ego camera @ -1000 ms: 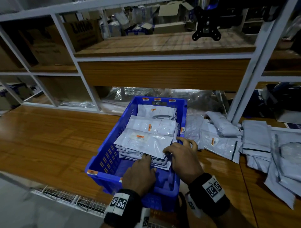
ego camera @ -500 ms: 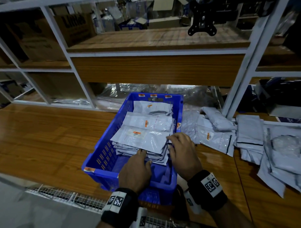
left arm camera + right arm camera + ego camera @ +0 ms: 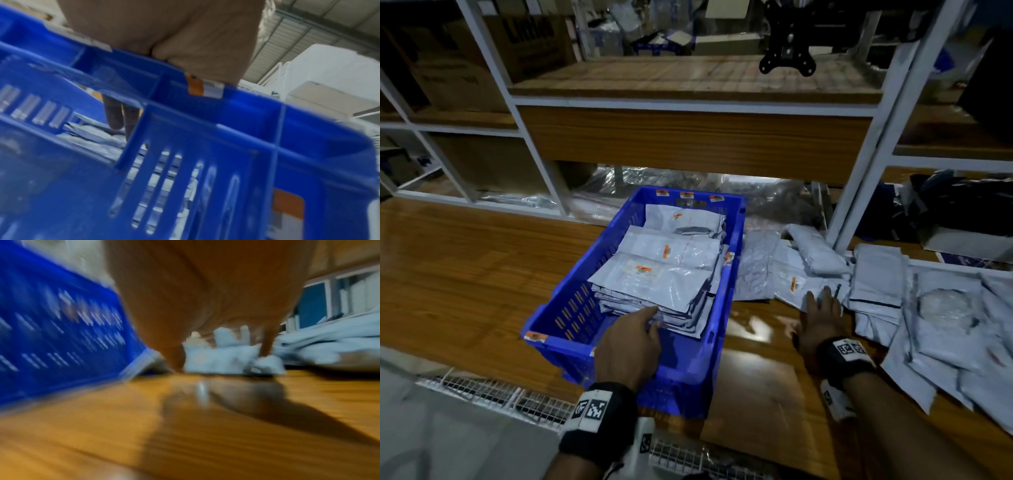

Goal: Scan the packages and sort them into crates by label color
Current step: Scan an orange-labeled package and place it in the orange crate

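A wooden bench under shelving held the blue crate, orange-labelled packages stacked inside. The left hand rested flat-fingered against the stack; the right hand lay spread on a loose package. A slippery mailer could be misgrabbed, or sorted unscanned.

Head cam looks forward and down from above my forearms. Left wrist cam sits right against the blue crate, facing up along its slotted wall. Right wrist cam, low over the wooden table, is blurred. All three share the crate.
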A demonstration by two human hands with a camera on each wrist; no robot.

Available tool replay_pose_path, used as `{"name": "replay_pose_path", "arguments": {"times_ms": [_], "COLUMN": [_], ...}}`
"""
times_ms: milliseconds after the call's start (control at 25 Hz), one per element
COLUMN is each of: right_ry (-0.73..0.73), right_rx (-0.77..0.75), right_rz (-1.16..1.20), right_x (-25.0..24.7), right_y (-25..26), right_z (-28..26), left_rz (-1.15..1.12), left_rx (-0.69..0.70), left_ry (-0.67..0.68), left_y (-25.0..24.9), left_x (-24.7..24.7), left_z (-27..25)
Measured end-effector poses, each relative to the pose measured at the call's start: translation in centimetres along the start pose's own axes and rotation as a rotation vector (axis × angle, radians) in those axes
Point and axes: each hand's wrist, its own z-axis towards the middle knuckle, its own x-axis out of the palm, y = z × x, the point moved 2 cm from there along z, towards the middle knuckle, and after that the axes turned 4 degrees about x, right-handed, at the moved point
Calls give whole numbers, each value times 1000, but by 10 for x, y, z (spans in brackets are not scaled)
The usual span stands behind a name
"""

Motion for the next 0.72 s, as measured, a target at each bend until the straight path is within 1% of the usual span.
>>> {"name": "replay_pose_path", "arguments": {"times_ms": [80, 240, 280, 400, 480, 560, 640, 720], "right_ry": [-5, -4, 14, 74, 84, 29, -37, -16], "right_rx": [-62, -145, -155, -167, -192, -230, -258, -215], "right_rz": [-48, -62, -60, -4, -35, -95, -157, -108], "right_x": [6, 6, 8, 19, 18, 12, 6, 5], "right_y": [-17, -33, -37, -48, -54, -58, -61, -67], "right_z": [14, 20, 17, 7, 0, -6, -12, -22], "left_rz": [39, 52, 51, -6, -41, -110, -248, -296], "left_rx": [-10, 62, 53, -42, -72, -105, -158, -181], "left_ry": [-49, -203, -246, -372, -397, -401, -402, -415], "left_y": [-3, -5, -5, -3, -2, -9, -29, -55], "left_x": [-2, -2, 2, 13, 23, 32, 39, 47], "left_z": [-3, -10, -13, -29, -42, -58, -77, -96]}}
